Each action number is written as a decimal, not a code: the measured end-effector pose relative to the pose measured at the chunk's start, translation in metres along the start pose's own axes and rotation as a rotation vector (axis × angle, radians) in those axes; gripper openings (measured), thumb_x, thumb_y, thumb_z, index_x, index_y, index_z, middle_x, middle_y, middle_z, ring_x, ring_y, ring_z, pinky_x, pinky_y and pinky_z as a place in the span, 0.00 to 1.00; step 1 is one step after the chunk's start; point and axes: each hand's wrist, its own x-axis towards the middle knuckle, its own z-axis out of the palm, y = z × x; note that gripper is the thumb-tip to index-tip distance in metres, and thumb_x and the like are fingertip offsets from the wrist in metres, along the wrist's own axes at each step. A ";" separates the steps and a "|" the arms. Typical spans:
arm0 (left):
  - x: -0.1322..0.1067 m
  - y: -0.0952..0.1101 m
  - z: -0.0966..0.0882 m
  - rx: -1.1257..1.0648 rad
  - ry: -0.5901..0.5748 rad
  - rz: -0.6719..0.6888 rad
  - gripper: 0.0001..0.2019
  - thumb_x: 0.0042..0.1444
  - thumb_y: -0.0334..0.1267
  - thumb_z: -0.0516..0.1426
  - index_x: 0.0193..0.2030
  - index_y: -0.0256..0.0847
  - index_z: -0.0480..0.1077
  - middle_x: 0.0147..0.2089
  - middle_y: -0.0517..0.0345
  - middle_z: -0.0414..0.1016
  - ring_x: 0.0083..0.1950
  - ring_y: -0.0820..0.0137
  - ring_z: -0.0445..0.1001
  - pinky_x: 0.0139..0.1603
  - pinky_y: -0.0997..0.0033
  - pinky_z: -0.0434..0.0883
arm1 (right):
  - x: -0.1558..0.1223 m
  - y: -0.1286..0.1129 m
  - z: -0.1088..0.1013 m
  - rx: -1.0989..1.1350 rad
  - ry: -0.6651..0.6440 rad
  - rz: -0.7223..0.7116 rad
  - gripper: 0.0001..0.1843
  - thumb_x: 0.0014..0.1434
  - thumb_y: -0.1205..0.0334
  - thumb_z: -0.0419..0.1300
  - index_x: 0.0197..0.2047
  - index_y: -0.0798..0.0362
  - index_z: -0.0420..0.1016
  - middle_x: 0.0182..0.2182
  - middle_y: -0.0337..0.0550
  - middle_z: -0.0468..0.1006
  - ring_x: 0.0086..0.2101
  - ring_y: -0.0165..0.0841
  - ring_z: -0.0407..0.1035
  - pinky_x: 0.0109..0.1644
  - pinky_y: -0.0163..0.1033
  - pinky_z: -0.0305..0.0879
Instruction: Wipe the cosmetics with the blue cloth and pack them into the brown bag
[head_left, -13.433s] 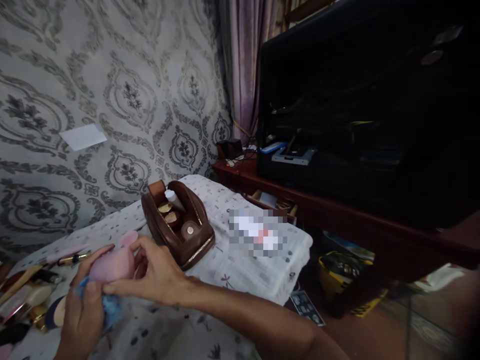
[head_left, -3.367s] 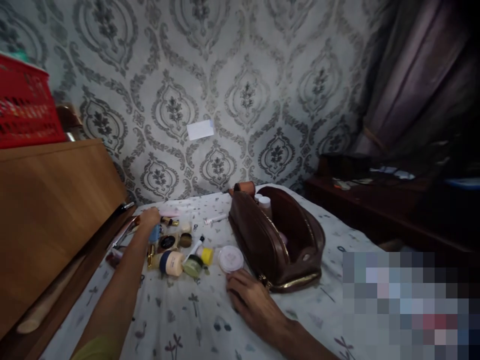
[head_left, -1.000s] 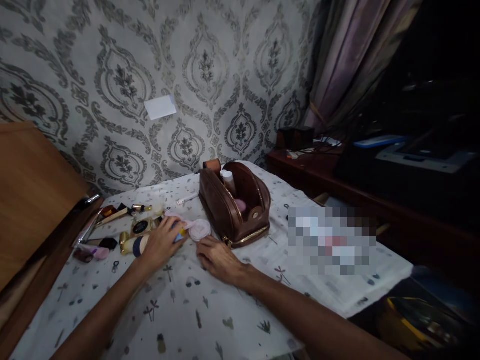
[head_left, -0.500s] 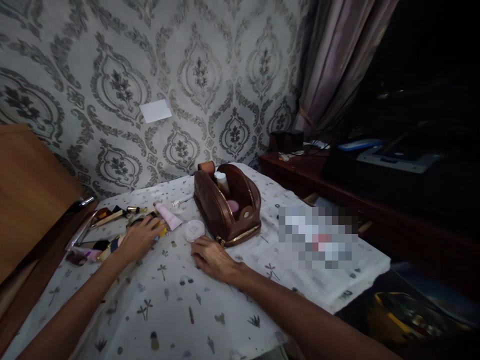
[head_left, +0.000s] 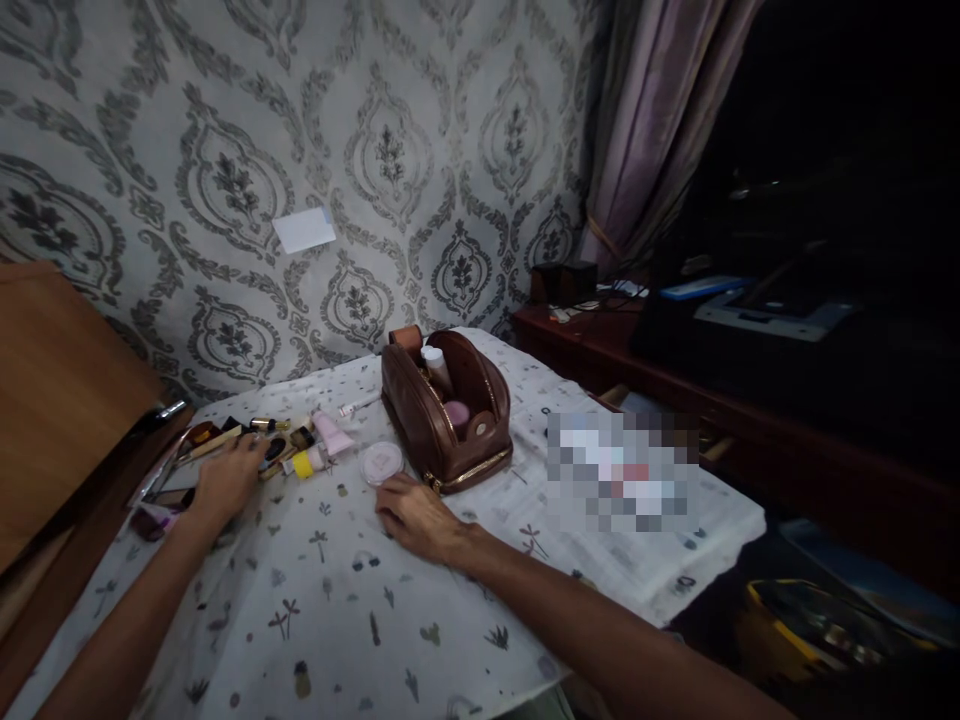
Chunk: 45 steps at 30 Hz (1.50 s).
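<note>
My left hand [head_left: 225, 480] rests palm down on the scattered cosmetics at the left of the patterned cloth [head_left: 337, 600]; its fingers curl over small items I cannot make out. My right hand [head_left: 416, 515] lies flat on the cloth with fingers spread, just in front of a round white compact [head_left: 380, 462] and the open brown leather pouch [head_left: 446, 420]. The pouch holds a white bottle [head_left: 433, 362] and a pink item [head_left: 455, 412]. A pink tube [head_left: 328, 433] and a yellow-capped tube [head_left: 302, 463] lie between my hands.
A wooden panel [head_left: 67, 400] rises at the left edge. A dark red wooden unit [head_left: 675, 400] with a black box and devices stands at the right. Patterned wallpaper with a white card [head_left: 304, 229] is behind. A curtain [head_left: 645, 150] hangs at the back right.
My left hand has slid leftward along the row of cosmetics, uncovering the pink tube and the yellow-capped tube. My right hand has stayed by the compact. The view has drifted slightly.
</note>
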 end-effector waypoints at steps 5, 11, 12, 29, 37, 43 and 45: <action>0.007 0.024 -0.007 -0.146 0.139 0.028 0.16 0.62 0.30 0.49 0.54 0.38 0.70 0.53 0.42 0.71 0.54 0.53 0.69 0.42 0.61 0.71 | 0.001 0.000 0.001 0.010 0.001 -0.002 0.05 0.62 0.70 0.57 0.36 0.55 0.74 0.39 0.46 0.77 0.44 0.36 0.68 0.47 0.38 0.63; 0.027 0.082 -0.024 -0.229 0.119 0.271 0.16 0.60 0.36 0.55 0.55 0.42 0.71 0.54 0.45 0.71 0.58 0.52 0.66 0.41 0.62 0.72 | 0.000 -0.001 -0.002 0.001 -0.001 -0.003 0.04 0.62 0.70 0.57 0.36 0.56 0.74 0.39 0.47 0.77 0.44 0.37 0.68 0.49 0.38 0.62; 0.030 0.086 -0.025 -0.228 0.099 0.249 0.15 0.59 0.33 0.55 0.52 0.42 0.73 0.53 0.44 0.71 0.57 0.53 0.67 0.41 0.62 0.72 | 0.000 -0.001 -0.002 0.001 -0.006 -0.004 0.04 0.62 0.70 0.58 0.36 0.56 0.74 0.39 0.47 0.77 0.44 0.37 0.68 0.49 0.38 0.62; -0.027 0.050 -0.037 -1.544 0.371 -0.527 0.21 0.48 0.55 0.60 0.36 0.38 0.77 0.26 0.62 0.70 0.28 0.70 0.68 0.27 0.74 0.65 | 0.000 -0.003 -0.002 0.080 0.052 0.028 0.02 0.61 0.69 0.59 0.38 0.55 0.72 0.36 0.45 0.75 0.39 0.35 0.67 0.45 0.38 0.63; -0.071 0.055 -0.003 -1.697 -0.045 -0.720 0.26 0.38 0.59 0.63 0.38 0.39 0.74 0.27 0.58 0.73 0.27 0.66 0.71 0.26 0.69 0.68 | -0.001 -0.008 -0.006 0.116 0.021 0.035 0.10 0.56 0.62 0.67 0.32 0.54 0.69 0.34 0.43 0.74 0.38 0.35 0.67 0.41 0.37 0.62; -0.098 0.046 -0.003 -1.052 0.090 -0.396 0.17 0.55 0.53 0.56 0.41 0.42 0.71 0.34 0.57 0.74 0.39 0.61 0.74 0.44 0.62 0.72 | 0.000 -0.005 0.001 0.185 -0.005 0.071 0.10 0.54 0.68 0.67 0.37 0.53 0.69 0.36 0.41 0.74 0.36 0.33 0.68 0.40 0.36 0.62; -0.098 0.056 -0.015 -0.976 0.220 -0.319 0.17 0.62 0.51 0.51 0.49 0.41 0.68 0.39 0.54 0.73 0.43 0.61 0.73 0.49 0.59 0.72 | 0.000 -0.004 0.002 0.211 -0.002 0.071 0.13 0.55 0.68 0.66 0.41 0.53 0.68 0.38 0.43 0.74 0.38 0.34 0.69 0.41 0.37 0.63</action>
